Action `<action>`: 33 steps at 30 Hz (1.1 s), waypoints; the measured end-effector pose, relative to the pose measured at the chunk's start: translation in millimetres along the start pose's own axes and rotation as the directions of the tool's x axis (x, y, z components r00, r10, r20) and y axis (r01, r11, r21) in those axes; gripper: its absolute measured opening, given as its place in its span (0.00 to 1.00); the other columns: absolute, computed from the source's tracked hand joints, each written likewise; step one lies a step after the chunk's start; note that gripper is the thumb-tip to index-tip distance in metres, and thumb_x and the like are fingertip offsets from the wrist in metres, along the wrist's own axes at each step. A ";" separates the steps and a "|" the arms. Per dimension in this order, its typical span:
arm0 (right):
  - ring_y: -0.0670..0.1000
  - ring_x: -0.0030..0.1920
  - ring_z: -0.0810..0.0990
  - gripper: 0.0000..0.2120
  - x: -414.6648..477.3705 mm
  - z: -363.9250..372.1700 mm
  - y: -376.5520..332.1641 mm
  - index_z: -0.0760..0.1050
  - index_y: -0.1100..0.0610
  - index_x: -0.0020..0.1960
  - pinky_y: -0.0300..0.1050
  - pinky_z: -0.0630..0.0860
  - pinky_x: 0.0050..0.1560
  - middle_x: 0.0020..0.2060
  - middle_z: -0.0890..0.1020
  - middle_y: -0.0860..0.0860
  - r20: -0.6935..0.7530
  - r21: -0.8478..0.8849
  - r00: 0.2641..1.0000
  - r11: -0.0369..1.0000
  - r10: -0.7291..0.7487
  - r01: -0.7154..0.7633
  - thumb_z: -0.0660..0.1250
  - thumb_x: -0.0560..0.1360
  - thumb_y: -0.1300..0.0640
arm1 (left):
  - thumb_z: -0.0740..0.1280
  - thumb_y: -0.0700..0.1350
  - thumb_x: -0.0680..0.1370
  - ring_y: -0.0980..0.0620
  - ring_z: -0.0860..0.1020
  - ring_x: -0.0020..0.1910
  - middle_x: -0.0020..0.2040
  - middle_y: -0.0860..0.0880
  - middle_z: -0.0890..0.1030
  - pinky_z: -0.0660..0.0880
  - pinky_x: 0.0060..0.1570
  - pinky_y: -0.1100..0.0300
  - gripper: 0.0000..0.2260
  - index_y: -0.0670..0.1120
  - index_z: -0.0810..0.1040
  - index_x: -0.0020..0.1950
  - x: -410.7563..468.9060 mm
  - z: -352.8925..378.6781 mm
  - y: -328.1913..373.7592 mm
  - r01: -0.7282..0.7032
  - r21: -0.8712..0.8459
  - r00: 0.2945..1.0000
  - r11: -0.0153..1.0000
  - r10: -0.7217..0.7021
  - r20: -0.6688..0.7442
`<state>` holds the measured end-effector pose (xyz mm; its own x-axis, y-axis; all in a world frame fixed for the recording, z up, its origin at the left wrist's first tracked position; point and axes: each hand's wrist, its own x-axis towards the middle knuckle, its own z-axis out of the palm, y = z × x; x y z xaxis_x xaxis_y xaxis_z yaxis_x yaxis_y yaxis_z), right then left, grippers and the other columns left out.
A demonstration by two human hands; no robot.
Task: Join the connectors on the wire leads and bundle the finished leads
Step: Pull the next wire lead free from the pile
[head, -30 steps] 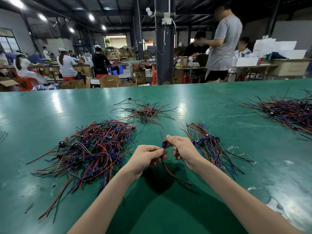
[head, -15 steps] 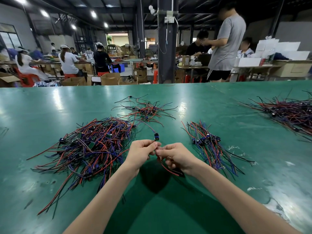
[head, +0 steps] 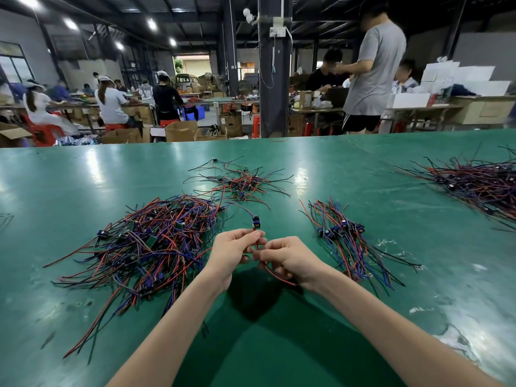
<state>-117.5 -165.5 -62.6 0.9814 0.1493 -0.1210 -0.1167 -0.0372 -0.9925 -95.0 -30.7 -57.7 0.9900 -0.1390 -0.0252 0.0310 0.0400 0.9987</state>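
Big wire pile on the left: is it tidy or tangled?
Tangled: the big wire pile has red, blue and black leads crossing every way.

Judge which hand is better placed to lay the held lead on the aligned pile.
Right, probably. The right hand pinches the lead and sits nearer the aligned pile, with only bare table between. The left hand, also pinching the lead, would have to cross over; it is nearer the big tangle.
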 end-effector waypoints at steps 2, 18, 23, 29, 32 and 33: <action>0.42 0.17 0.60 0.07 0.4 0.7 0.8 0.77 0.61 0.37 0.32 0.55 0.17 0.24 0.78 0.50 0.000 -0.010 1.000 1.000 -0.009 0.009 0.67 0.74 0.66 | 0.68 0.42 0.77 0.58 0.72 0.30 0.35 0.54 0.83 0.68 0.37 0.62 0.05 0.46 0.83 0.43 0.8 -0.5 -1.1 0.010 -0.029 1.000 1.000 -0.009 0.014; 0.41 0.19 0.59 0.11 -6.7 3.3 -4.2 0.71 0.57 0.36 0.33 0.54 0.21 0.19 0.67 0.44 0.177 -0.091 0.983 0.995 0.043 -0.027 0.67 0.76 0.63 | 0.64 0.40 0.79 0.59 0.75 0.25 0.34 0.53 0.83 0.73 0.25 0.67 0.06 0.43 0.80 0.47 5.3 -5.4 0.8 0.160 -0.204 0.980 0.966 -0.132 0.147; 0.42 0.21 0.60 0.10 -5.4 4.9 1.0 0.72 0.58 0.36 0.33 0.55 0.22 0.21 0.70 0.44 0.160 -0.119 0.986 0.990 -0.056 0.075 0.67 0.76 0.64 | 0.63 0.39 0.79 0.60 0.74 0.24 0.33 0.52 0.83 0.72 0.25 0.67 0.06 0.42 0.80 0.46 6.0 -4.5 0.8 0.160 -0.257 0.983 0.953 -0.131 0.127; 0.48 0.36 0.68 0.17 -0.3 2.5 2.8 0.71 0.54 0.30 0.42 0.67 0.41 0.31 0.72 0.50 0.128 -0.388 0.926 0.842 -0.354 0.375 0.71 0.71 0.69 | 0.62 0.37 0.78 0.55 0.79 0.27 0.31 0.49 0.82 0.76 0.28 0.65 0.06 0.39 0.79 0.45 6.8 -3.9 0.8 0.171 -0.332 0.980 0.928 -0.126 0.153; 0.45 0.30 0.67 0.12 -0.3 1.7 1.7 0.73 0.59 0.32 0.36 0.66 0.34 0.29 0.72 0.49 0.131 -0.358 0.930 0.859 -0.342 0.366 0.71 0.72 0.67 | 0.63 0.38 0.78 0.56 0.78 0.26 0.32 0.49 0.82 0.75 0.27 0.66 0.06 0.40 0.79 0.45 7.7 -3.4 0.6 0.169 -0.337 0.981 0.926 -0.127 0.145; 0.43 0.26 0.66 0.09 -1.0 3.3 0.8 0.75 0.62 0.35 0.34 0.64 0.29 0.29 0.73 0.52 0.127 -0.327 0.942 0.884 -0.310 0.335 0.70 0.74 0.65 | 0.63 0.38 0.78 0.57 0.77 0.25 0.32 0.50 0.83 0.75 0.26 0.66 0.06 0.40 0.79 0.45 8.6 -4.2 0.9 0.164 -0.328 0.984 0.930 -0.129 0.126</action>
<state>-119.0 -162.4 -63.4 0.9415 0.2776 0.1909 0.2751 -0.3061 -0.9114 -85.8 -27.7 -57.2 0.9523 -0.2667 -0.1480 0.2364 0.3388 0.9107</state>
